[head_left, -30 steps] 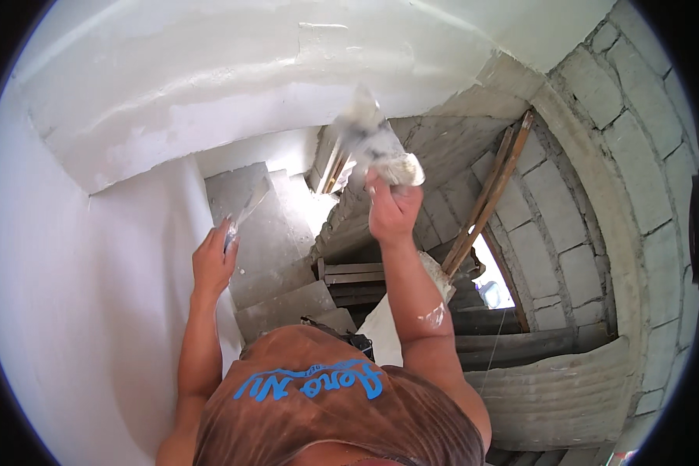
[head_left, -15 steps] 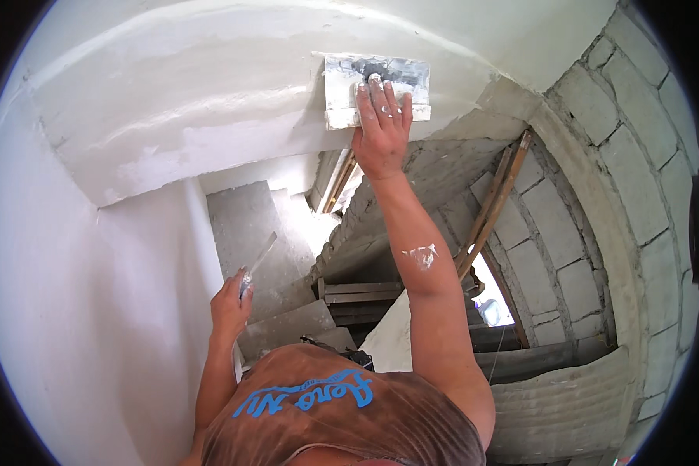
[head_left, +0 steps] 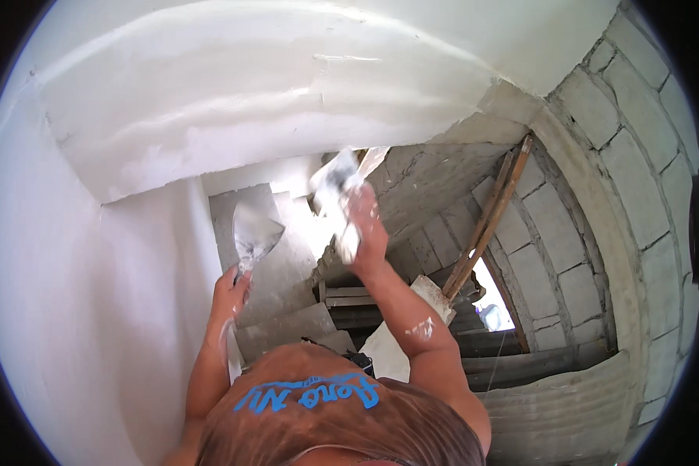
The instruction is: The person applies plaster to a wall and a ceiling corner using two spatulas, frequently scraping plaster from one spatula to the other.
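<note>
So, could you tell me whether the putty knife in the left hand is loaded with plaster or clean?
Loaded: the putty knife blade shows white plaster smears.

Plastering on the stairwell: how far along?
Done: the left wall and the overhead beam face look coated white. In hand: the right hand holds a loaded trowel, the left hand a putty knife. Left: the block wall is bare.
</note>
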A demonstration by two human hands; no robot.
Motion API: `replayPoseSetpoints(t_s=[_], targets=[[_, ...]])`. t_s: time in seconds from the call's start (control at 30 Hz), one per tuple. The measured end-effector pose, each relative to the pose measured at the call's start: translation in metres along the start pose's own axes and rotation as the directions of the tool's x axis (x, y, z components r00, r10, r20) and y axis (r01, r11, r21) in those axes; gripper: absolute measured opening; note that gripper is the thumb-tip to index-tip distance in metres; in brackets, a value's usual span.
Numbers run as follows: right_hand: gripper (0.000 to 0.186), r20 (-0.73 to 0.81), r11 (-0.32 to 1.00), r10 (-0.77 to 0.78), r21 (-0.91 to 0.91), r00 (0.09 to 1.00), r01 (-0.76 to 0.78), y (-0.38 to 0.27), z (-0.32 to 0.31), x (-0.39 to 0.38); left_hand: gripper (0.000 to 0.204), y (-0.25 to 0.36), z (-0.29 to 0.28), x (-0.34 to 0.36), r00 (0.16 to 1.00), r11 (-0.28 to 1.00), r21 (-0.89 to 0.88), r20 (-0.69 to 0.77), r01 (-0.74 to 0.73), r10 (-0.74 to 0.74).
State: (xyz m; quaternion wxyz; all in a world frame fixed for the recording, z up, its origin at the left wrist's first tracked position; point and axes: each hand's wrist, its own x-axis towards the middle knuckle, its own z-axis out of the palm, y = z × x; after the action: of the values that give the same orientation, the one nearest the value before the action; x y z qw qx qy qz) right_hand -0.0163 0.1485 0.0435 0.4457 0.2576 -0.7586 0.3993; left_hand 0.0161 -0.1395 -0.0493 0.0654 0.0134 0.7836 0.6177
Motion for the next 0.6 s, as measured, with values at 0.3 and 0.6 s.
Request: replayPoseSetpoints(t_s=[0.3,0.6], targets=[[0.042,0.521,0.948,-0.268,-0.009,0.81,0.319,-0.025,-0.008,-0.024,0.02,0.052,-0.014,-0.002,0.882,0.801,-0.533,0.472,0.273,0.013],[0.031,0.321,0.193,0.824,0.613,0.466,-0.766,-0.006,0.001,-0.055,0.022,0.069,-0.021,-0.004,0.877,0.884,-0.135,0.13,-0.447,0.463]])
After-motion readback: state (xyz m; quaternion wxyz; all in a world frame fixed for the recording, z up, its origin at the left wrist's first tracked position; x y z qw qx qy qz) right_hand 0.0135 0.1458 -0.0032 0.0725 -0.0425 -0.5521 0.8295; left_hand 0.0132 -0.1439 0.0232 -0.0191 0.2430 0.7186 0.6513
